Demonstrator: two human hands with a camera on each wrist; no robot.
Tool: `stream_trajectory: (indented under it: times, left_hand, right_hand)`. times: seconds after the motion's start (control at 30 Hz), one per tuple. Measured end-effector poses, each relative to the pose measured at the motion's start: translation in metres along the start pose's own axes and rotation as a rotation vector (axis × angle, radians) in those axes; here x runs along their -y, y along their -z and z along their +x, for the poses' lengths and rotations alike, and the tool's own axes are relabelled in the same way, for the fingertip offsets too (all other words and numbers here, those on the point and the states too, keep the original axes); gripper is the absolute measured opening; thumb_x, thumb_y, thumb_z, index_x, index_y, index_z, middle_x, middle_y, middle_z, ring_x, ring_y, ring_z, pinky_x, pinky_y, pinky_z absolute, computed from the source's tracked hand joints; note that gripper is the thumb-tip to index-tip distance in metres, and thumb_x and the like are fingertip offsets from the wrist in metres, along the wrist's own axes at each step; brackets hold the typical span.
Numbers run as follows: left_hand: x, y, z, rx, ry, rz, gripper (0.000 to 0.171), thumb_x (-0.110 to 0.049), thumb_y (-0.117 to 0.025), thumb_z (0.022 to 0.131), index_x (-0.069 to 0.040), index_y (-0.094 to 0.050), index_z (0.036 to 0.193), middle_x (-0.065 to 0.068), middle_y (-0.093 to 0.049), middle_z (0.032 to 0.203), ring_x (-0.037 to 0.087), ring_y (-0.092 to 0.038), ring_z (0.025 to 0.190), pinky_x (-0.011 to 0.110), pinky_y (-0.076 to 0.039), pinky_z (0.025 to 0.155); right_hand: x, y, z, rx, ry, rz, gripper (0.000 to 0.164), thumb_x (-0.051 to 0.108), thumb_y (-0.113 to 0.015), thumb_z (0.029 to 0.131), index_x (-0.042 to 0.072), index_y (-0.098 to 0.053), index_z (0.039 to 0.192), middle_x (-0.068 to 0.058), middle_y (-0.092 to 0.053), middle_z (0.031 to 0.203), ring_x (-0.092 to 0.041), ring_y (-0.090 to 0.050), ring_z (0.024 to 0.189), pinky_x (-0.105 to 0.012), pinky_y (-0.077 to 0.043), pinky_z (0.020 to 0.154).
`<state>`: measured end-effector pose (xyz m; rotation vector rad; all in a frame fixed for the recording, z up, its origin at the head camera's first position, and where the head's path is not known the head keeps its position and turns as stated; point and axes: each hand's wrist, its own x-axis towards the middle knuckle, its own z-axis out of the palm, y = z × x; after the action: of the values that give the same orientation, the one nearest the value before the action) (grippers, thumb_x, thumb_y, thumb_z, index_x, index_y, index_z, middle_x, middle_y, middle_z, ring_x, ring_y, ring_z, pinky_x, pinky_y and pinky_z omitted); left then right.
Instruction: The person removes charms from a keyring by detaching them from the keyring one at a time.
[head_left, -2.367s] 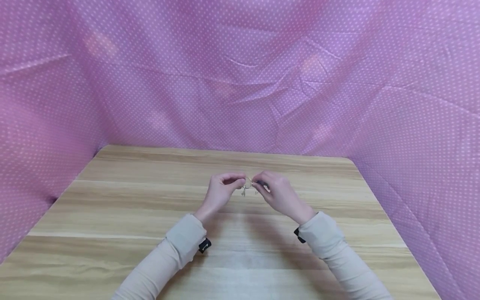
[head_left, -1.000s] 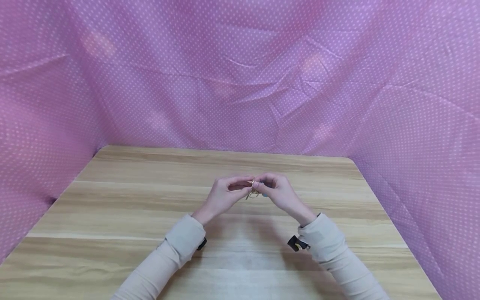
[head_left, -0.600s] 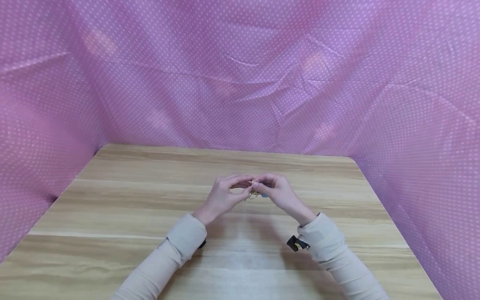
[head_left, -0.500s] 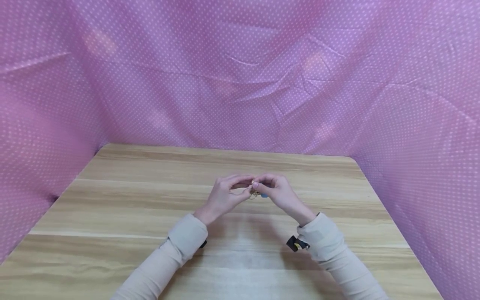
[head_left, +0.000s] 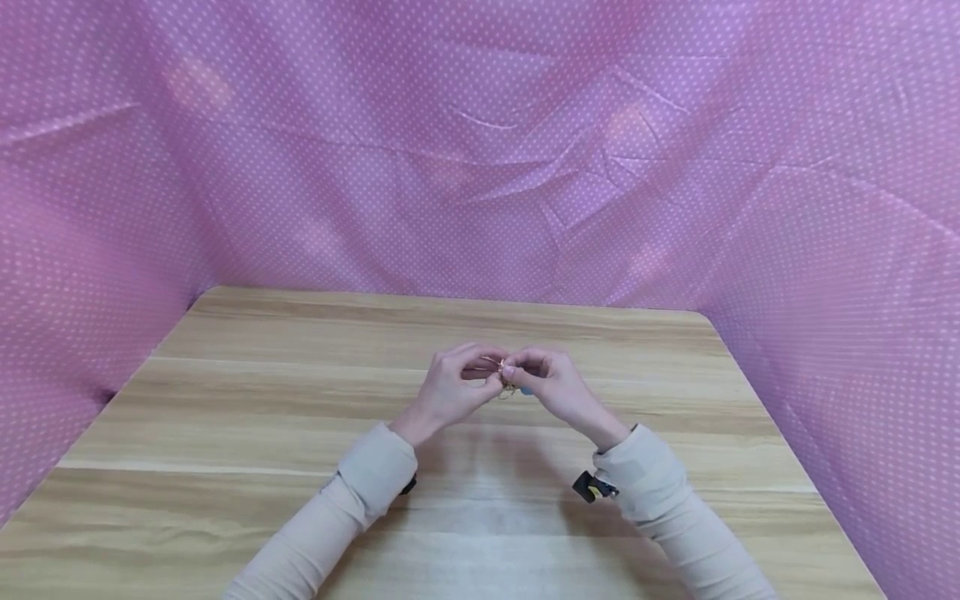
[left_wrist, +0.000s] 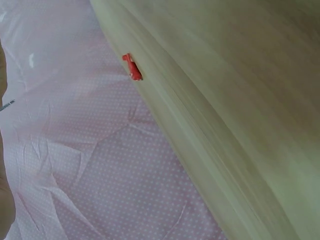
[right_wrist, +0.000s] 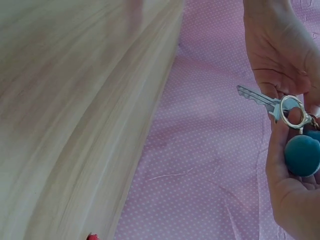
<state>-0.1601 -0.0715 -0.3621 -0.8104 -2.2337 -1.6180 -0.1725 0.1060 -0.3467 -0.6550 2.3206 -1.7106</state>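
Both hands meet over the middle of the table at a gold key ring (right_wrist: 285,111). My left hand (head_left: 450,385) pinches at it from the left, and a thin gold piece shows in the gap between thumb and fingers. From the other side my right hand (head_left: 561,387) grips the ring with thumb and fingertips. A silver key (right_wrist: 257,97) sticks out from the ring in the right wrist view. A teal fuzzy ball (right_wrist: 302,155) hangs against the right palm. In the left wrist view only the hand's edge and a key tip (left_wrist: 7,105) show.
A small red object (left_wrist: 133,69) lies near the edge of the wooden table (head_left: 262,400). Pink dotted cloth (head_left: 480,208) walls in the back and both sides. A black wrist device (head_left: 595,487) sits at the right sleeve cuff.
The hands have drawn together around the key ring, which was held up between them earlier. The ball now shows under the right hand, and a gold piece now points into the left hand's gap.
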Motion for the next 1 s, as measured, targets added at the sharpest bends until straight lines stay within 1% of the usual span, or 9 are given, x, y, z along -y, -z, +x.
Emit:
stream_trajectory:
  times: [0.07,0.13,0.23,0.3,0.5,0.6,0.67,0.83,1.0]
  left_hand:
    - [-0.010,0.001,0.000,0.004,0.045,-0.014,0.025,0.006,-0.059,0.078,0.001,-0.064,0.103,0.015,-0.066,0.102,0.024,-0.067,0.089,0.028,-0.057,0.076]
    - [-0.020,0.002,0.000,0.012,0.077,-0.040,0.025,0.005,-0.060,0.079,0.005,-0.063,0.103,0.019,-0.065,0.102,0.028,-0.066,0.090,0.029,-0.056,0.077]
    - [-0.026,0.003,0.000,0.020,0.106,-0.054,0.025,0.003,-0.062,0.080,0.006,-0.062,0.105,0.020,-0.065,0.104,0.029,-0.066,0.091,0.027,-0.056,0.078]
    - [-0.028,0.003,0.000,0.029,0.129,-0.062,0.025,0.001,-0.062,0.080,0.006,-0.062,0.105,0.020,-0.065,0.104,0.029,-0.066,0.092,0.026,-0.056,0.078]
    - [-0.029,0.003,0.001,0.055,0.200,-0.070,0.026,-0.002,-0.065,0.081,0.003,-0.064,0.106,0.020,-0.067,0.102,0.029,-0.066,0.090,0.023,-0.056,0.076]
    - [-0.029,0.003,0.002,0.061,0.238,-0.077,0.026,-0.004,-0.065,0.081,0.002,-0.064,0.106,0.019,-0.067,0.102,0.029,-0.067,0.090,0.022,-0.056,0.076]
    - [-0.030,0.002,0.002,0.066,0.259,-0.079,0.026,-0.005,-0.066,0.081,0.001,-0.064,0.106,0.019,-0.067,0.101,0.028,-0.066,0.090,0.022,-0.055,0.076]
    - [-0.031,0.002,0.002,0.080,0.309,-0.100,0.028,-0.005,-0.065,0.081,0.000,-0.064,0.108,0.018,-0.067,0.104,0.028,-0.066,0.091,0.023,-0.055,0.078]
    - [-0.032,0.001,0.003,0.086,0.363,-0.120,0.029,-0.004,-0.062,0.081,0.001,-0.062,0.110,0.018,-0.066,0.106,0.026,-0.066,0.092,0.025,-0.056,0.078]
  right_hand:
    - [-0.001,0.000,-0.001,-0.003,0.008,-0.004,0.020,0.014,-0.057,0.091,-0.003,-0.063,0.100,-0.009,-0.067,0.093,-0.010,-0.062,0.081,-0.026,-0.053,0.075]
    - [-0.002,0.000,-0.002,-0.008,0.015,-0.006,0.019,0.014,-0.057,0.091,-0.003,-0.062,0.099,-0.009,-0.066,0.091,-0.009,-0.061,0.080,-0.024,-0.052,0.074]
    - [-0.003,-0.001,-0.003,-0.018,0.028,-0.005,0.018,0.012,-0.056,0.091,-0.003,-0.062,0.098,-0.009,-0.066,0.091,-0.008,-0.060,0.079,-0.023,-0.052,0.072]
    - [-0.004,-0.001,-0.003,-0.020,0.033,0.003,0.017,0.012,-0.056,0.091,-0.003,-0.062,0.097,-0.008,-0.066,0.090,-0.008,-0.060,0.078,-0.023,-0.052,0.072]
    - [-0.008,-0.001,-0.005,-0.020,0.014,0.045,0.018,0.011,-0.057,0.090,-0.004,-0.061,0.098,0.000,-0.065,0.087,-0.008,-0.061,0.078,-0.028,-0.053,0.074]
    - [-0.010,-0.001,-0.006,-0.021,0.010,0.057,0.018,0.011,-0.058,0.089,-0.004,-0.061,0.098,0.002,-0.065,0.087,-0.008,-0.061,0.078,-0.029,-0.053,0.074]
    - [-0.011,-0.001,-0.006,-0.020,0.019,0.051,0.017,0.011,-0.058,0.089,-0.004,-0.061,0.097,0.001,-0.064,0.088,-0.008,-0.060,0.078,-0.026,-0.052,0.072]
    - [-0.014,0.001,-0.006,-0.009,0.046,0.030,0.016,0.010,-0.059,0.088,-0.003,-0.062,0.096,-0.004,-0.064,0.092,-0.009,-0.060,0.078,-0.025,-0.052,0.072]
    - [-0.016,0.004,-0.006,0.014,0.072,0.027,0.016,0.010,-0.059,0.088,-0.003,-0.062,0.097,-0.010,-0.063,0.093,-0.010,-0.061,0.078,-0.029,-0.054,0.073]
